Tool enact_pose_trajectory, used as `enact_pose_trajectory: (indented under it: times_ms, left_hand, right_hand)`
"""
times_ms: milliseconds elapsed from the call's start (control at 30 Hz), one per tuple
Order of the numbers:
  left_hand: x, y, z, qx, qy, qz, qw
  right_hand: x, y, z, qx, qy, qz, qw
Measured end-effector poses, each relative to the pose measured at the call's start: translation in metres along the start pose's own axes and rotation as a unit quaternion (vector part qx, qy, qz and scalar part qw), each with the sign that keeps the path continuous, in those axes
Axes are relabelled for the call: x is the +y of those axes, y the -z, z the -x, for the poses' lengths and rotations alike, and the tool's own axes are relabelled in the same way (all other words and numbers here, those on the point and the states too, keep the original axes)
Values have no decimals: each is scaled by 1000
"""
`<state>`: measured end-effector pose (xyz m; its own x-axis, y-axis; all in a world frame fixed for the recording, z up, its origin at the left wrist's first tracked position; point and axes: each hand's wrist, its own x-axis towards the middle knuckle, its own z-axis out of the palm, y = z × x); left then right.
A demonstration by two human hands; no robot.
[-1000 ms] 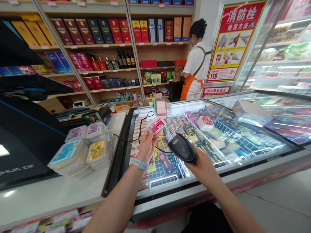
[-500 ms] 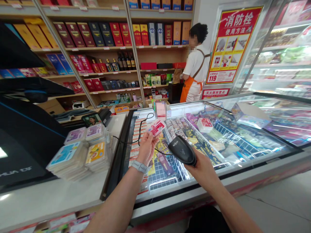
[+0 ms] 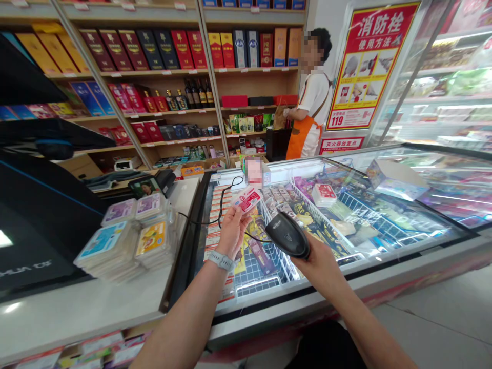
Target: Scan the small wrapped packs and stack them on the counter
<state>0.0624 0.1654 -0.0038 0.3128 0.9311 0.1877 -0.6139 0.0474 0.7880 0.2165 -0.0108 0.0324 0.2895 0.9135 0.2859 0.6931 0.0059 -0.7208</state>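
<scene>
My left hand (image 3: 233, 229), with a watch on the wrist, pinches a red and white card pack (image 3: 248, 199) by its lower end. My right hand (image 3: 317, 259) is wrapped round a black barcode scanner (image 3: 287, 234), whose head points toward the pack. A black cable (image 3: 220, 205) loops behind my left hand. Both hands are above the glass top of a freezer (image 3: 246, 320). A small stack of red and white packs (image 3: 325, 195) sits on the glass beyond the scanner. Stacks of purple, blue and orange packs (image 3: 105, 248) lie on the counter at left.
The white counter (image 3: 46, 312) carries a black monitor (image 3: 38, 215) at far left. An open carton (image 3: 397, 179) lies on the freezer's right part. A person in an orange apron (image 3: 303, 136) stands behind the freezer, by shelves of boxes and bottles (image 3: 200, 92).
The person behind the freezer has turned a little toward the freezer. My hands, the pack and the scanner have hardly moved.
</scene>
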Motion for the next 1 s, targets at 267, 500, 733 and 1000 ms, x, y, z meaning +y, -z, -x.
enact_pose_trajectory:
  times_ms: [267, 500, 733, 1000]
  left_hand:
    - [0, 1, -1, 0, 2, -2, 1000]
    - [0, -1, 0, 9, 4, -1, 1000]
    - [2, -3, 0, 16, 6, 4, 1000]
    - [-1, 0, -1, 10, 0, 9, 1000]
  right_hand:
    - [0, 1, 0, -3, 2, 2, 1000]
    - [2, 0, 0, -2, 4, 17, 1000]
    - [3, -1, -1, 4, 4, 5, 1000]
    - [7, -2, -2, 4, 10, 7, 1000]
